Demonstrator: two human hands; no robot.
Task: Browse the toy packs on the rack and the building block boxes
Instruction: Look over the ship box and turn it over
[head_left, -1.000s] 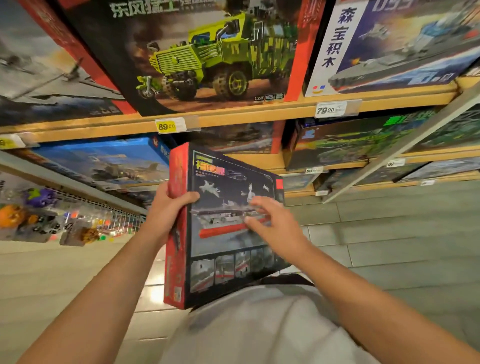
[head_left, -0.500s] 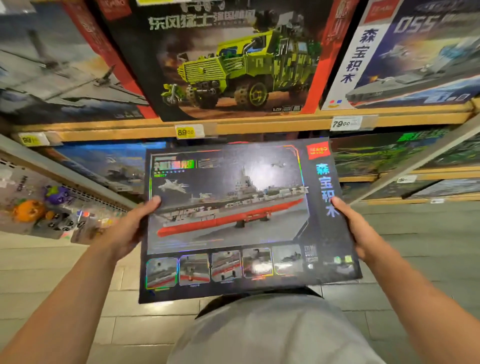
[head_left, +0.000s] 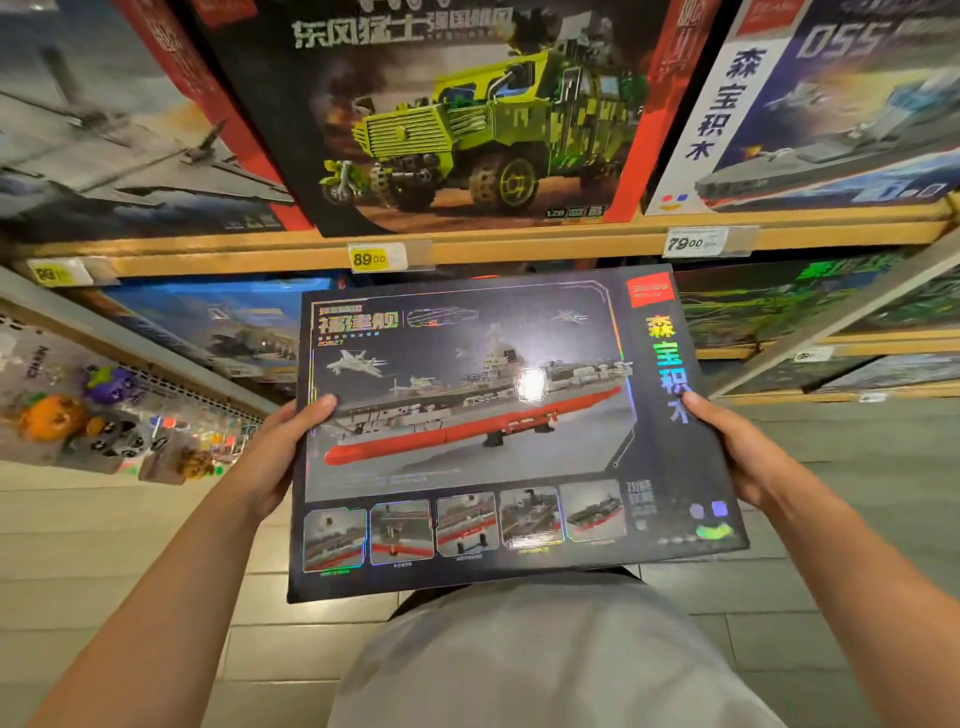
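Both hands on it: the left hand (head_left: 280, 457) grips one short edge of the carrier box (head_left: 498, 431), thumb curled over the front, and the right hand (head_left: 737, 457) clasps the opposite edge, so the box spans the gap between them. Glare hits the picture; tilting it slightly should help reading.

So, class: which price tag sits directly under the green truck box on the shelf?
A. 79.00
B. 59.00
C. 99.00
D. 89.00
D: the yellow tag under the truck box reads 89.00; the 79.00 tag sits further right.
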